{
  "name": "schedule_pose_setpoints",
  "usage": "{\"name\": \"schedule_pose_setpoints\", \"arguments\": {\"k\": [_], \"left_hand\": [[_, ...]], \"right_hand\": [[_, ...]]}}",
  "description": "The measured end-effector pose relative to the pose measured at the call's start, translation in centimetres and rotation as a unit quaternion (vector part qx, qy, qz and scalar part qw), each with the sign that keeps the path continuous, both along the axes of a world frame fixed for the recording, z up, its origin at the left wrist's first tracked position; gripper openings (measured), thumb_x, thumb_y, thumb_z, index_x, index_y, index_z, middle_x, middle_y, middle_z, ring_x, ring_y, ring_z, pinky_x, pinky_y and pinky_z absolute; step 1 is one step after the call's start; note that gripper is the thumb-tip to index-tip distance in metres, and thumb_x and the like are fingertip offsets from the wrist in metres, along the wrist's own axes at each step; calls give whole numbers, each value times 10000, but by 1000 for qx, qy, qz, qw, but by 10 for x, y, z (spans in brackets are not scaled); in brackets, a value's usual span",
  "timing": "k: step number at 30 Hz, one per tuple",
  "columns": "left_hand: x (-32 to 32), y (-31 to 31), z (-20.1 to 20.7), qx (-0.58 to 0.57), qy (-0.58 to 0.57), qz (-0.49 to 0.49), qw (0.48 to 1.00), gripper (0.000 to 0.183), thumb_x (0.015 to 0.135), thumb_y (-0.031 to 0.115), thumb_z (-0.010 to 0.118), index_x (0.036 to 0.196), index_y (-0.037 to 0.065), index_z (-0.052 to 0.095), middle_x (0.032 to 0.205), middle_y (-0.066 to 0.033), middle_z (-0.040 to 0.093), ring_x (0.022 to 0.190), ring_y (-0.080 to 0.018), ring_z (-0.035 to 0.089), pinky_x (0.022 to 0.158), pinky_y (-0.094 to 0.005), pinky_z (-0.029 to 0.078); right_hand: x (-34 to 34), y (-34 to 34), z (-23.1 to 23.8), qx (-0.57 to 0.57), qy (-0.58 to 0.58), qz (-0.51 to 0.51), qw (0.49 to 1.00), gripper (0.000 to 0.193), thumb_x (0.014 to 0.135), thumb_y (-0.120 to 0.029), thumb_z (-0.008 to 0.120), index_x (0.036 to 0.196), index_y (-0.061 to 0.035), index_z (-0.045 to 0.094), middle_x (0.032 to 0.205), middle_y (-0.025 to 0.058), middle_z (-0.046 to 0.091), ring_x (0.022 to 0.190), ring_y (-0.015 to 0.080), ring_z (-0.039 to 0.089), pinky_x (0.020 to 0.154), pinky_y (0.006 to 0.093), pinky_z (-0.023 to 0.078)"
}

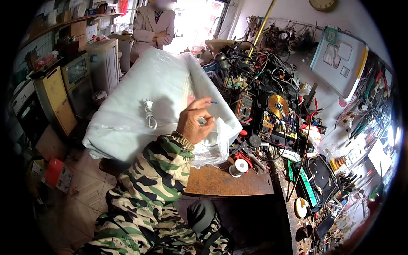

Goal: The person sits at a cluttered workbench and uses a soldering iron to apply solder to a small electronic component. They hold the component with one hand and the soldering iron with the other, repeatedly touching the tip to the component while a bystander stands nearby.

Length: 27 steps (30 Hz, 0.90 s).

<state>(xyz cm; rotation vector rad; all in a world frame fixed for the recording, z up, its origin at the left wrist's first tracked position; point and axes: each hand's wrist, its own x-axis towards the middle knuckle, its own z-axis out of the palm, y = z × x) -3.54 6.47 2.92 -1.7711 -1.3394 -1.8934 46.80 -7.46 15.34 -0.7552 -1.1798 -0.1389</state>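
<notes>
My left hand (194, 122), in a camouflage sleeve, is raised over the near right part of a big pale bundle (123, 110) wrapped in clear plastic. Its fingers are curled, and a small thin blue piece (213, 102) sticks out at the fingertips; its kind is too small to tell. Loose clear plastic film (214, 144) bunches beside and below the hand. On the bundle, left of the hand, lies a white plug with its coiled cord (148, 114). No right hand can be seen.
A solder spool (239, 168) stands on the brown wooden table (229, 185), near pliers (255, 159). Tangled cables, a multimeter (245, 106) and circuit boards (278, 123) crowd the right bench. Beyond the bundle stands a person (148, 32). Cabinets (55, 100) line the left.
</notes>
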Motion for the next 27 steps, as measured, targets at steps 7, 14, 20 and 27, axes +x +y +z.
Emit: {"name": "schedule_pose_setpoints", "arguments": {"k": [7,14,20,27], "left_hand": [[14,13,1,-17,-47,-101,994,61,733,13,683,747,-34,646,1251,-227,597,1109,-304,645,891,-377,520],[7,8,-6,-39,-95,-103,989,60,738,-8,685,757,-34,634,1244,-218,588,1076,-289,660,860,-356,541],[-2,-2,-4,-29,-227,-230,946,51,830,-72,598,838,-58,646,1340,-245,505,1212,-291,574,844,-326,542],[-8,-4,-2,-32,-350,-306,885,203,906,42,585,1062,-33,691,1407,-209,478,1230,-288,557,977,-369,477]], "right_hand": [[-159,119,-31,-98,35,375,921,292,966,-201,540,1149,26,556,950,112,645,836,159,617,701,284,505],[-268,230,-94,-251,262,707,607,319,955,-365,560,1046,-67,625,710,68,610,605,153,535,644,306,462],[-289,202,-123,-269,342,681,590,343,1012,-368,442,1077,-66,590,707,69,598,625,183,547,790,404,483],[-286,186,-161,-338,325,649,599,337,978,-375,509,1049,-47,544,680,93,583,620,216,572,749,387,488]]}}
